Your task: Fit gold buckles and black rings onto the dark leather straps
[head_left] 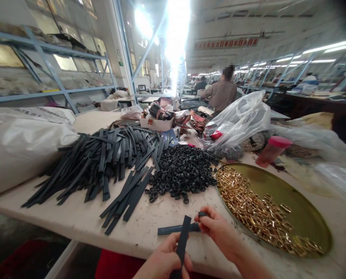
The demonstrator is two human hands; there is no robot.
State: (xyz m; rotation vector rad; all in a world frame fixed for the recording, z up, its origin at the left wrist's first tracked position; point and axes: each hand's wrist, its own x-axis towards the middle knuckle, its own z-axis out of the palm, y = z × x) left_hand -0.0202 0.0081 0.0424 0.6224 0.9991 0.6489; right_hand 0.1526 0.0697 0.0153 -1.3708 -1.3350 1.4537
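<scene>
My left hand (167, 259) is closed around a flat black strap (184, 236), which points up and away from me. To its right, my right hand (216, 230) pinches a small black loop (202, 214) between thumb and fingers. Another black strap (173, 229) lies flat on the table beyond the left hand, its right end reaching toward the right fingers. Ahead of both hands is a heap of small black loops (181, 170). Several loose straps (126, 197) lie left of that heap, in front of a large pile of black straps (111, 151).
A round gold tray (312, 217) of small gold buckles (254, 205) sits at the right. Behind it are a pink-lidded jar (273, 149) and a clear plastic bag (239, 120). A white sack (24, 147) bulges at the left. A person (222, 93) is farther back.
</scene>
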